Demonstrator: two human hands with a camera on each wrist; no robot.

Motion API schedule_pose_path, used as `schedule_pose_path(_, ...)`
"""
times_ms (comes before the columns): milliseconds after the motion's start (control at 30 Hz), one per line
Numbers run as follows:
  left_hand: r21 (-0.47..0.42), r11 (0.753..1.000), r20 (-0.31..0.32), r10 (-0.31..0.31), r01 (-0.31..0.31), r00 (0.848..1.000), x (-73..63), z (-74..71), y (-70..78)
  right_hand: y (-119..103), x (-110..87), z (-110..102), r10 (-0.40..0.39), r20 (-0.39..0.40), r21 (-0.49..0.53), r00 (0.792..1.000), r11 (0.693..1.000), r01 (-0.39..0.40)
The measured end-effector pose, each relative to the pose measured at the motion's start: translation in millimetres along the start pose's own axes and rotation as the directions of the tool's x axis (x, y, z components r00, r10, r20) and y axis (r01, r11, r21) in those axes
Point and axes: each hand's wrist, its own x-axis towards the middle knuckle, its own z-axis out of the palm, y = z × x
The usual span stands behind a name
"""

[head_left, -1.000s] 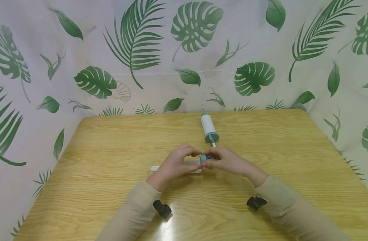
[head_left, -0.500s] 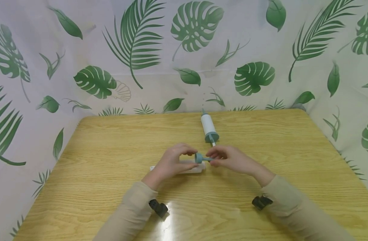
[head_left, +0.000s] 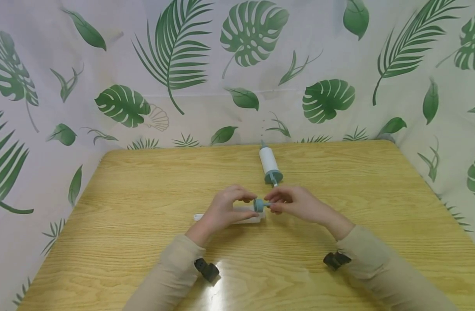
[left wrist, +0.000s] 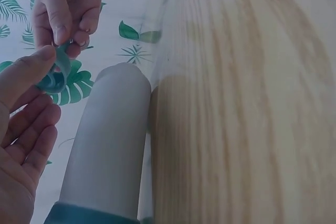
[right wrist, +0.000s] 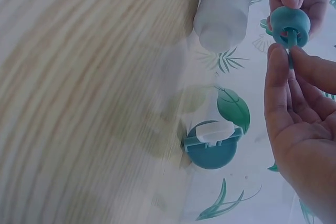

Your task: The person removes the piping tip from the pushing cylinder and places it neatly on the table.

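A small teal cap-like piece [head_left: 258, 205] with a thin stem is held between both hands, above the table. My left hand [head_left: 223, 210] pinches the rim of its round, hollow end between thumb and fingertips. From the other side, my right hand [head_left: 301, 207] pinches the stem [right wrist: 292, 59], partly covering it. Below the left hand a white tube [head_left: 247, 218] lies on the table, partly hidden behind the hand. Its plain end points at the right hand, and a teal collar [left wrist: 94, 213] shows on it in the left wrist view.
Past the hands, a white cylinder [head_left: 268, 160] with a teal tip and a teal round end lies on the wooden table [head_left: 152, 185]. That round end [right wrist: 210, 153] carries a white handle. Leaf-printed cloth [head_left: 198, 99] stands behind the table.
My hands were close together around the teal piece. Then they parted a little, my right hand sliding right along the stem, which came into view. The white tube stays put.
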Motion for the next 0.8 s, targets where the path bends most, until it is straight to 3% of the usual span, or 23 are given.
schedule_pose_path(800,-0.026,0.999,-0.017,-0.023,0.023,1.0,4.4,6.4,8.2,-1.1,2.5,4.8,-0.02,-0.013,0.02,1.0,1.0,0.02)
